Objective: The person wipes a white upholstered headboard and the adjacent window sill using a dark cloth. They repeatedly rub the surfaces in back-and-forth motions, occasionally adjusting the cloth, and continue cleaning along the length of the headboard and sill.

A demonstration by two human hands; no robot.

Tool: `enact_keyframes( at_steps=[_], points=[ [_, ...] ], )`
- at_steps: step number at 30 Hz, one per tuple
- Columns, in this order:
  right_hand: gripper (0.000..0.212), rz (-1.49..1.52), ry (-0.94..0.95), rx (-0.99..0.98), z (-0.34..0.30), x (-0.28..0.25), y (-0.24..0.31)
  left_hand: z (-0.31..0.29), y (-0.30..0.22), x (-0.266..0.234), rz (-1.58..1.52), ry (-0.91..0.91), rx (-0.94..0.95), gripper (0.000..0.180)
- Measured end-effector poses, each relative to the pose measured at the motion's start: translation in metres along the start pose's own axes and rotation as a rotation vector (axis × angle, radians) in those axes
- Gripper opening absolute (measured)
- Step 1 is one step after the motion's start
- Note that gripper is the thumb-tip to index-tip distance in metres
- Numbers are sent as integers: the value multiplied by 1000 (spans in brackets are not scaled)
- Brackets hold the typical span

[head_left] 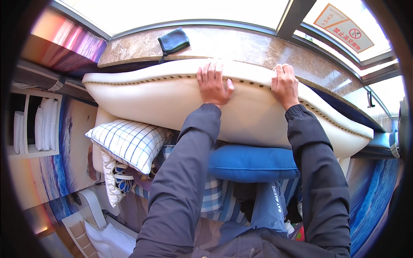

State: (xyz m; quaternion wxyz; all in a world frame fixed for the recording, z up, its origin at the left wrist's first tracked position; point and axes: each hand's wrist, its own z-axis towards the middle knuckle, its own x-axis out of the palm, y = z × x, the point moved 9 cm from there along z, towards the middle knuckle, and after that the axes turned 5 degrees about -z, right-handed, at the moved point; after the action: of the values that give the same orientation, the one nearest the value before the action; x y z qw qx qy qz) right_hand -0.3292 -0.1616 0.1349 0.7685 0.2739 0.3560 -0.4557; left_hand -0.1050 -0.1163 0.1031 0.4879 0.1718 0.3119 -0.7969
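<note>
A cream sofa backrest [146, 94] with a curved top and a row of dark studs stretches across the view in front of me. My left hand [214, 85] lies on its upper edge, fingers laid flat over the top and thumb spread apart. Farther right, my right hand [285, 86] curls its fingers over the same edge and grips it. Below my arms, a blue cushion [254, 164] rests against the front of the backrest. To its left leans a white and blue checked pillow [129, 144], partly over a striped and checked fabric.
Behind the backrest runs a brown marble windowsill [241, 47] with a folded dark cloth [174, 41] on it. A metal window frame [297, 17] rises beyond, with a warning sign [344, 28] on the glass. White pillows [107, 241] lie on a pale padded seat at lower left.
</note>
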Motion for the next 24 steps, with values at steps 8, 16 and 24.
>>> enact_keyframes(
  at_steps=[8, 16, 24],
  points=[
    [19, -10, -57, 25, -5, -1, -3, -4, 2, 2, 11, -16, 25, 60],
    [16, -32, -42, 102, -5, -4, -4, -6, 3, 2, 11, 8, 37, 61],
    [11, 75, -101, 199, -9, -11, -10, -12, 11, 13, -1, 62, 5, 63]
  ],
)
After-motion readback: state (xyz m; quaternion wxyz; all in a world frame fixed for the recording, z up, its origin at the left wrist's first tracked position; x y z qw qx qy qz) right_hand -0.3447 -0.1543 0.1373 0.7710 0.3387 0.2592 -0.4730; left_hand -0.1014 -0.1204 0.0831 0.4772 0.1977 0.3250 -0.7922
